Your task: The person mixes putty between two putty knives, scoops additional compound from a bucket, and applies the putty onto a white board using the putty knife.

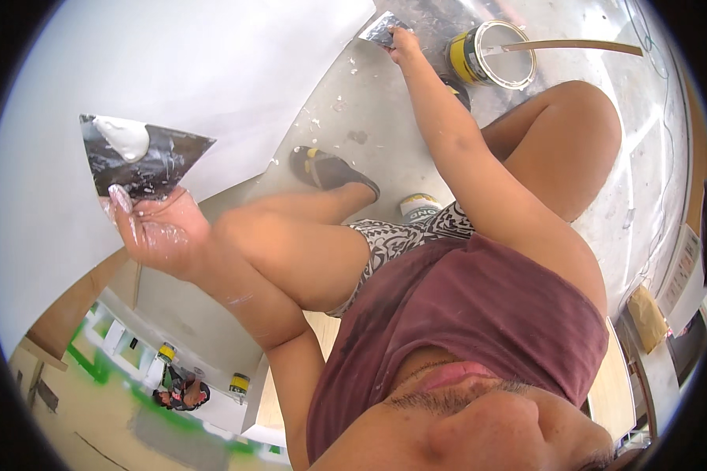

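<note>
My left hand (161, 231) is closed round a wide, triangular putty knife (153, 169), its dark blade smeared white. A thick dollop of white putty (126, 138) sits on that blade. White smears cover my fingers and palm. Farther off, my right hand (403, 45) grips a second putty knife (381, 30), whose pale metal blade lies at the edge of the large white panel (212, 71). I cannot tell whether that blade touches the panel.
Right of my right hand stands a yellow and dark bucket (465, 56) with a wooden stick (573, 45) across its rim. A white tub (421, 207) is between my legs. White specks dot the grey floor (342, 129). Another person (182, 392) is at lower left, near yellow-and-dark cans (239, 383).
</note>
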Motion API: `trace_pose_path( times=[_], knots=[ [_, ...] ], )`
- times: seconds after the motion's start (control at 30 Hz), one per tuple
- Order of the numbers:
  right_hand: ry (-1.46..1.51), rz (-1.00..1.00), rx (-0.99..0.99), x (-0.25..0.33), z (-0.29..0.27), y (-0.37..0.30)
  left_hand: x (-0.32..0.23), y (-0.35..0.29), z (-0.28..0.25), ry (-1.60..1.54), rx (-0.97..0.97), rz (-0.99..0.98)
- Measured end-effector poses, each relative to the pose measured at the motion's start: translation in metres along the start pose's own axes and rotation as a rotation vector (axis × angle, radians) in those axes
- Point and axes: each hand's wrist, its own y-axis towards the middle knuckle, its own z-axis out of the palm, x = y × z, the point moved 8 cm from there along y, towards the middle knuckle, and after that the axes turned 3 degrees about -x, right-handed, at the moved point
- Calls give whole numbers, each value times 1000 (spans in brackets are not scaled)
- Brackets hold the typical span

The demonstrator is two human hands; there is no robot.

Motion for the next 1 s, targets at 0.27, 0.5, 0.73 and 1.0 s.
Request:
trace_pose_path(
  times=[0.27, 0.5, 0.73, 1.0],
  knots=[
    [-54, 11, -5, -17, 15, 9, 1, 8, 3, -26, 22, 22],
    [-43, -104, 15, 12, 33, 22, 9, 9, 11, -68, 61, -40],
    [-323, -377, -72, 57, 117, -65, -6, 8, -12, -30, -4, -5],
    [-436, -674, 99, 204, 232, -221, -2, -2, 15, -160, 196, -14]
  ],
)
